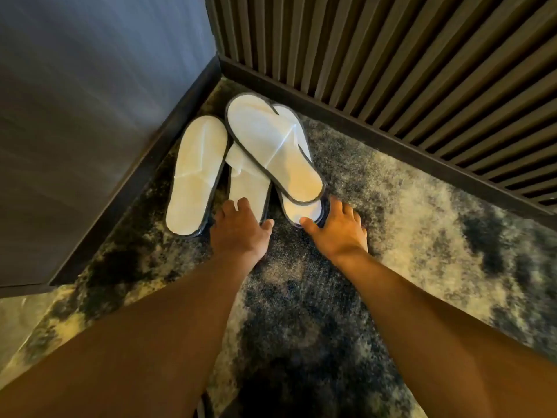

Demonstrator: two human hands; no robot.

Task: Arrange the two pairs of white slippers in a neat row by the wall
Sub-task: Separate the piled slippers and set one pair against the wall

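Note:
White slippers with dark trim lie in a heap on the carpet in the corner. The leftmost slipper (196, 176) lies flat beside the grey wall, apart from the heap. A second slipper (248, 188) lies next to it, its toe under the top slipper (275, 149), which lies slanted across the pile. Under that one, a fourth slipper's heel (303, 213) sticks out. My left hand (239, 229) rests with fingers spread on the second slipper's heel. My right hand (339, 227) touches the heel of the fourth slipper, thumb on it; a firm grip does not show.
A grey wall (90, 116) with a dark baseboard runs along the left. A dark slatted wall (407, 70) with its baseboard runs along the back right. They meet in a corner behind the slippers. Mottled blue and cream carpet (422, 221) spreads to the right.

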